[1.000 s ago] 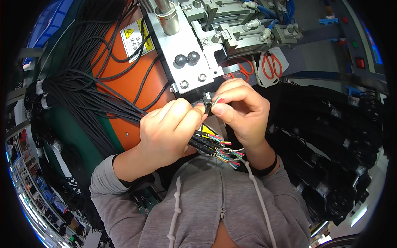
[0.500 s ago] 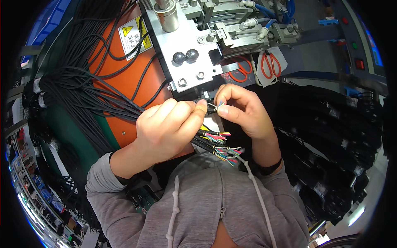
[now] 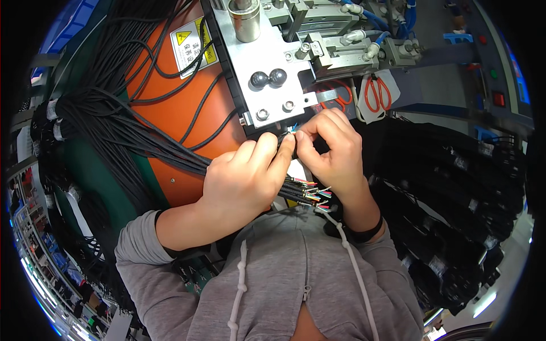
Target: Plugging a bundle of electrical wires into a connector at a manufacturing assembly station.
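Observation:
My left hand (image 3: 242, 179) is closed around the end of a black cable, just below the machine's metal plate. Thin blue and white wires (image 3: 293, 129) stick out past its fingertips. Thumb and forefinger of my right hand (image 3: 335, 145) are pinched together at those wires, their tips partly hiding what is between them. Below the hands, several other black cables lie side by side, their stripped ends (image 3: 318, 199) showing red, green, white and blue wires.
The machine's metal plate (image 3: 270, 99) carries two black knobs and bolts. Black cables (image 3: 119, 119) run in from the left over an orange surface (image 3: 170, 133). Red-handled scissors (image 3: 377, 94) hang at the back right. Bundles of black cable (image 3: 443, 187) lie on the right.
Both hands have moved slightly up toward the machine. The wires now sit right below the plate's edge, and the loose cable ends have shifted up a little.

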A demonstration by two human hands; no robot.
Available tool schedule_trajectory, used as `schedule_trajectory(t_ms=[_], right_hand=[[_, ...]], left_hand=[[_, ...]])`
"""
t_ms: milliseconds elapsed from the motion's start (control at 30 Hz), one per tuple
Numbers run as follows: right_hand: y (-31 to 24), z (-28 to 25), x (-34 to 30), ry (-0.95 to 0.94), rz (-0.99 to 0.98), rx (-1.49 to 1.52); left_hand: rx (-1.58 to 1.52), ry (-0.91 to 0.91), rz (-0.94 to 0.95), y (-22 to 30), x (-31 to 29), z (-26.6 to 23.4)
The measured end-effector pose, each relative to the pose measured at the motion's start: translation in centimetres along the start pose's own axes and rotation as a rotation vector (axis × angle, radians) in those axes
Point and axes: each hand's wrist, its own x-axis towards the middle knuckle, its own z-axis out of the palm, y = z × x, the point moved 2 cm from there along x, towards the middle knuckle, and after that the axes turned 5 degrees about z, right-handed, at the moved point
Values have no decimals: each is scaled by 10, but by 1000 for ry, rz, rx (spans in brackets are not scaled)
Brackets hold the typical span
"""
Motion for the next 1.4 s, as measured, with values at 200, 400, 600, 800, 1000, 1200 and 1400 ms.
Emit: schedule_trajectory(t_ms=[200,400,600,800,1000,1200,1400], right_hand=[[12,9,-3,94,-33,40],[22,16,-10,-4,332,341],[9,13,-4,97,99,138],[19,2,-1,31,61,326],[1,-6,3,-177,-338,472],[-13,-18,0,-65,-107,505],[-22,-2,-8,183,126,908]], left_hand=[[5,-44,3,-2,3,-1],[-46,39,6,-9,1,4],[-152,169,-15,-14,2,3],[-11,-56,-117,-7,-7,-10],[-112,-37,-81,-16,-1,-12],[-230,351,187,-21,-1,-13],[-238,412,143,-17,1,-10]])
